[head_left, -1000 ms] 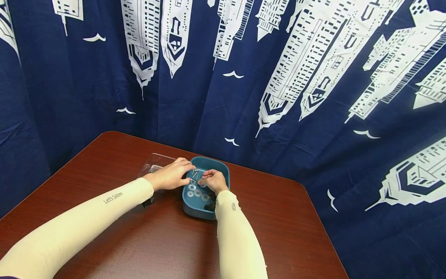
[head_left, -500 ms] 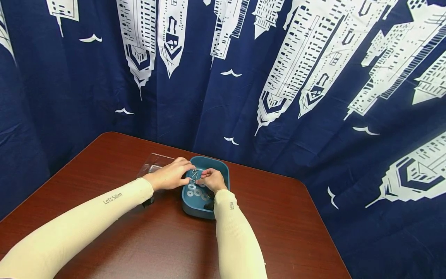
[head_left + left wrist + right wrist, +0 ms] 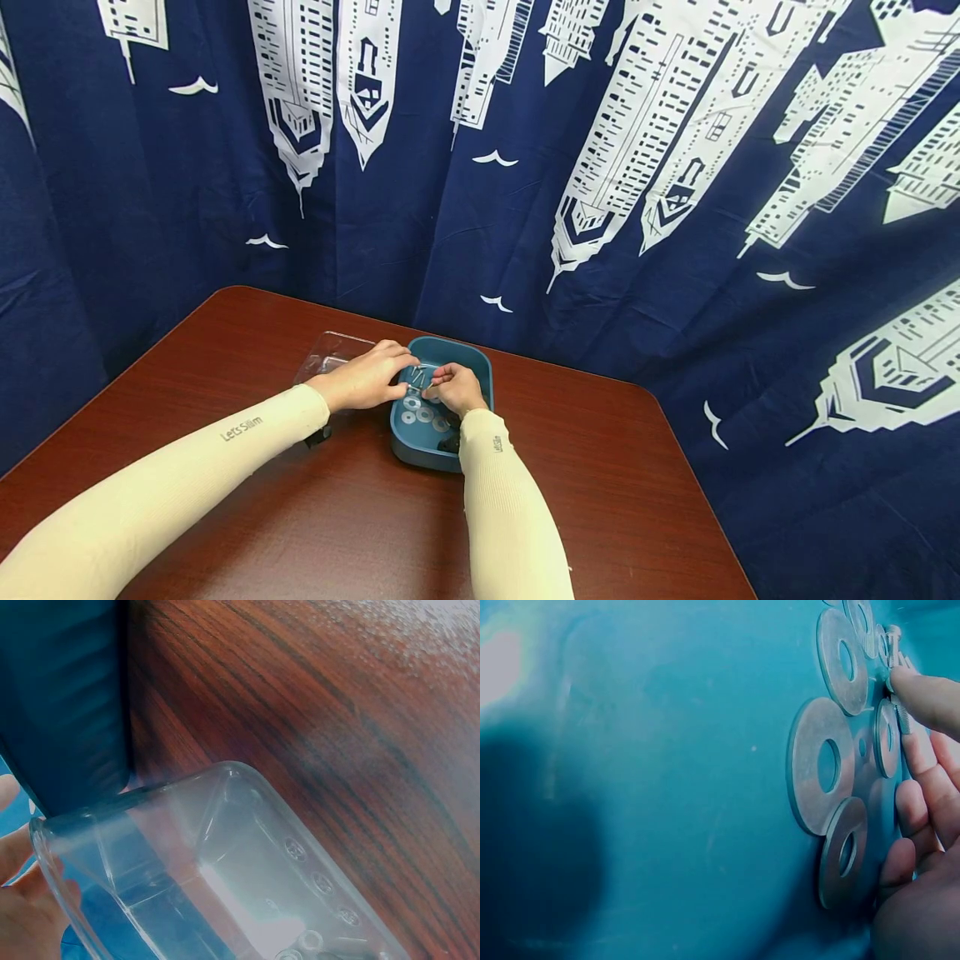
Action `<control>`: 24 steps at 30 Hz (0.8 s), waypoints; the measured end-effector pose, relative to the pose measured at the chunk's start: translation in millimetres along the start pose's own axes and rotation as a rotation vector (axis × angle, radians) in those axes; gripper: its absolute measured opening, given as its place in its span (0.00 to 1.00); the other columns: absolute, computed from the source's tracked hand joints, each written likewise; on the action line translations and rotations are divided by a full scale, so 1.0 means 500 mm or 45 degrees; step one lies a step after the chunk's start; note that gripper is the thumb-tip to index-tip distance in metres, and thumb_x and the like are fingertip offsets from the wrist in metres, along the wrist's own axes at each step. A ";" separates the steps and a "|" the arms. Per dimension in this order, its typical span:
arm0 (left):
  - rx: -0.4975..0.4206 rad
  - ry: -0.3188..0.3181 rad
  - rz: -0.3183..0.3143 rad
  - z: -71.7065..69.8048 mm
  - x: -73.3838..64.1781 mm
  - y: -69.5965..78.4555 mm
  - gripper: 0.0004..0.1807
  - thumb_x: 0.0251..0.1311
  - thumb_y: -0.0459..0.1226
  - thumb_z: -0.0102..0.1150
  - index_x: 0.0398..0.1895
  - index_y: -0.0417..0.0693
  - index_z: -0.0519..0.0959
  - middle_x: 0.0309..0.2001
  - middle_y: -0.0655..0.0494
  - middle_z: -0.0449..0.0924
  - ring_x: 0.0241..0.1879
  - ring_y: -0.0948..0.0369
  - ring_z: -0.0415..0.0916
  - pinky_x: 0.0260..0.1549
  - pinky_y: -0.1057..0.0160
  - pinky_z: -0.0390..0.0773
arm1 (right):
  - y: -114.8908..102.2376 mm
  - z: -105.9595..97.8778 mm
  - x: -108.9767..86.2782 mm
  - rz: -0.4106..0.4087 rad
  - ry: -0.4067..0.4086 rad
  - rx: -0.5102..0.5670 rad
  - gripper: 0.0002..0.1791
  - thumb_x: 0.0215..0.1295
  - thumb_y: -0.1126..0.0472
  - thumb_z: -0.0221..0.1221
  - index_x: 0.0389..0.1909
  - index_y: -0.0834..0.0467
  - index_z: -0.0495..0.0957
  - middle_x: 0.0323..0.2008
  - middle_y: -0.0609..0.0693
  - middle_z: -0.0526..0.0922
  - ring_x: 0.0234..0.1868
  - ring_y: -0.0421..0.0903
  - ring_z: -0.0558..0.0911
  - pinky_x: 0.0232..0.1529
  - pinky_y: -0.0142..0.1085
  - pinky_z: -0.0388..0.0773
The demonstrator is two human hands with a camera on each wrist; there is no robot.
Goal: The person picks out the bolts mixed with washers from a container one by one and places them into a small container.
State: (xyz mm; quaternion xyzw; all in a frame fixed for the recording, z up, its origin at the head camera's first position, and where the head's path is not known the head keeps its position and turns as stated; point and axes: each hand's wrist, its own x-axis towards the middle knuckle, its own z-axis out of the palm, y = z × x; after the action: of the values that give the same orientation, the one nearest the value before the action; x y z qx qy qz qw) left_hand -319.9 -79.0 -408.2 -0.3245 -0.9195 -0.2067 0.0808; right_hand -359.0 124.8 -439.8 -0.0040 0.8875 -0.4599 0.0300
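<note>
In the head view a blue bin [image 3: 427, 457] holds flat metal washers [image 3: 424, 414] and several bolts [image 3: 417, 377]. My left hand [image 3: 363, 377] reaches over the bin's left rim, its thumb and fingers spread apart; no held thing shows between them. My right hand [image 3: 461, 390] is down inside the bin. The right wrist view shows its thumb [image 3: 930, 701] over a bolt [image 3: 894, 645], apparently pinching it against the fingertips, with the other fingers curled below. Washers [image 3: 821, 766] lie close by. Part of the left hand shows behind the rim of a clear plastic container [image 3: 247, 855].
The clear container [image 3: 318, 354] lies left of the bin, partly under my left hand. Dark items [image 3: 450, 444] sit in the bin's near right corner, partly hidden by the right sleeve. A brown table [image 3: 600, 483] carries everything, with a blue patterned curtain [image 3: 450, 250] behind it.
My right hand has shifted slightly left inside the bin, toward the bolts. The left hand stays at the left rim. The whole head view has drifted a little.
</note>
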 end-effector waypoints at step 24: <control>-0.005 0.006 0.025 -0.007 -0.007 0.003 0.24 0.63 0.38 0.60 0.63 0.40 0.77 0.61 0.45 0.77 0.65 0.47 0.65 0.66 0.49 0.69 | -0.002 0.001 -0.003 -0.002 -0.038 0.076 0.20 0.51 0.70 0.72 0.47 0.63 0.82 0.35 0.52 0.86 0.33 0.43 0.82 0.35 0.33 0.81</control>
State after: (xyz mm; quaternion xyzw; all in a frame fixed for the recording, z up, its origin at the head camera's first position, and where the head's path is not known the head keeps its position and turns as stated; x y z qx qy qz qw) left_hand -316.3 -81.5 -405.6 -0.3331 -0.9157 -0.2084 0.0844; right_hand -357.6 123.9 -439.1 -0.0106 0.8728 -0.4861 0.0428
